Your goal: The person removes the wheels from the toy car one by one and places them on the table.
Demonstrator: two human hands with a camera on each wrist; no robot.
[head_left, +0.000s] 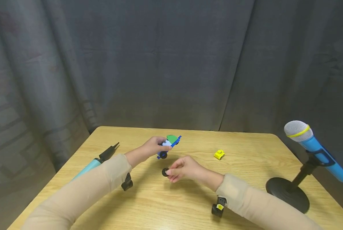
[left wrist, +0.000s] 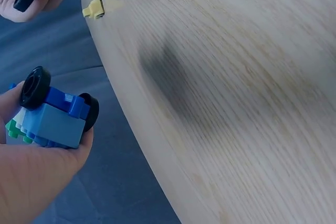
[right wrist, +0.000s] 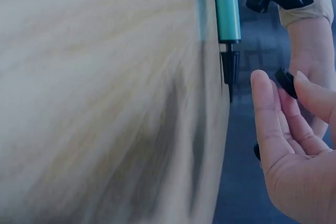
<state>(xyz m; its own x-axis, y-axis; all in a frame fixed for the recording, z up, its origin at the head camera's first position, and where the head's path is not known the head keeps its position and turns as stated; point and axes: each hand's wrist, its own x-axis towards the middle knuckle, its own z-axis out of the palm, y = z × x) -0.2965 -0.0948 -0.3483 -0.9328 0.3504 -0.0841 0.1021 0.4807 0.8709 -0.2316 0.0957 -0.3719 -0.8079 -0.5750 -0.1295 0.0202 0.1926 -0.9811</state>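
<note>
My left hand (head_left: 154,146) grips a small toy car (head_left: 165,144) of blue, pale blue and green blocks, held tilted above the table. Two black wheels show at one end of the car (left wrist: 55,121) in the left wrist view, one on each side. Lower and to the right, my right hand (head_left: 186,169) pinches a loose black wheel (head_left: 165,172) between thumb and fingers. That wheel (right wrist: 285,83) appears nearly edge-on in the right wrist view, at the thumb tip. A gap separates the wheel from the car.
On the wooden table (head_left: 160,204), a small yellow toy car (head_left: 219,154) stands right of my hands. A blue toy microphone (head_left: 317,150) leans on a black round-based stand (head_left: 287,194) at the right. A teal pump (head_left: 89,167) with a black nozzle lies left, partly behind my left sleeve.
</note>
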